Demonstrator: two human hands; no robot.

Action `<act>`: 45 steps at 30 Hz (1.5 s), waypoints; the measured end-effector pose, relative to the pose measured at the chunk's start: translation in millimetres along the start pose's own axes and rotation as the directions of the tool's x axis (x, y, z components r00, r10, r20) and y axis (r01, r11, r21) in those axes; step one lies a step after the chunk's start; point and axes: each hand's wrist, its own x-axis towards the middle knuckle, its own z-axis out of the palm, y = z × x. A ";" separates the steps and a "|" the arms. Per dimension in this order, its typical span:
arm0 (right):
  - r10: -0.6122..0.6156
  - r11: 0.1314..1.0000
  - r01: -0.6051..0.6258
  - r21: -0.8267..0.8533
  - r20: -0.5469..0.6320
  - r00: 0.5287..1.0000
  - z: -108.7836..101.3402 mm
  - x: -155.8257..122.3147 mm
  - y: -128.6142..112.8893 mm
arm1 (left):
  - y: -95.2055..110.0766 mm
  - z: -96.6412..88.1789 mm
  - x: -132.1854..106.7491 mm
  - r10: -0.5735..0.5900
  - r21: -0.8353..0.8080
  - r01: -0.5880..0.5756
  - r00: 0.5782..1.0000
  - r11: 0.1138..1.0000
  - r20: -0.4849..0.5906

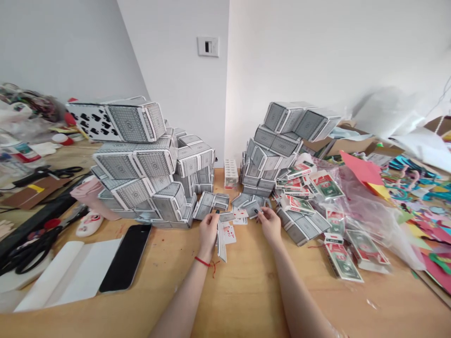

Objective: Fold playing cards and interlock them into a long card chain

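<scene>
My left hand (208,231), with a red string on its wrist, is closed on a folded playing card (221,244) whose grey patterned back shows. Over the loose cards at the middle of the table, my right hand (269,227) pinches a grey-backed card (252,208) between thumb and fingers. Between the hands lie face-up playing cards (229,234) with red marks, partly covered. Just beyond my left hand are small folded card pieces (204,205). Blocks folded from cards form a tall left stack (132,162) and a right stack (273,145).
Red and green card boxes (342,261) pile up at the right beside clear plastic wrapping (382,220) and coloured paper scraps (428,234). At left are a black phone (126,258), white paper (82,270), a computer mouse (89,223) and black-handled scissors (38,249). A wall stands behind.
</scene>
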 end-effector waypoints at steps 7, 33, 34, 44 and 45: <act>0.080 0.909 -0.171 0.380 0.243 0.967 4.9 -8.2 -9.4 | 5.8 1.3 -3.3 0.020 -0.068 -0.023 0.999 0.997 -0.049; 0.046 0.865 -0.183 0.467 0.291 0.956 17.5 -21.5 -24.3 | 5.1 3.2 -7.1 0.183 0.104 -0.183 0.983 0.978 0.014; 0.054 0.852 -0.196 0.486 0.291 0.955 18.1 -22.2 -25.5 | 4.3 3.5 -7.4 0.200 0.110 -0.201 0.980 0.974 0.020; 0.081 0.778 -0.251 0.576 0.303 0.950 18.1 -24.0 -31.8 | -1.4 4.1 -7.0 0.303 0.133 -0.302 0.953 0.944 0.008; 0.074 0.780 -0.247 0.576 0.306 0.949 18.1 -24.4 -32.2 | -1.9 4.0 -6.8 0.312 0.140 -0.310 0.950 0.940 0.005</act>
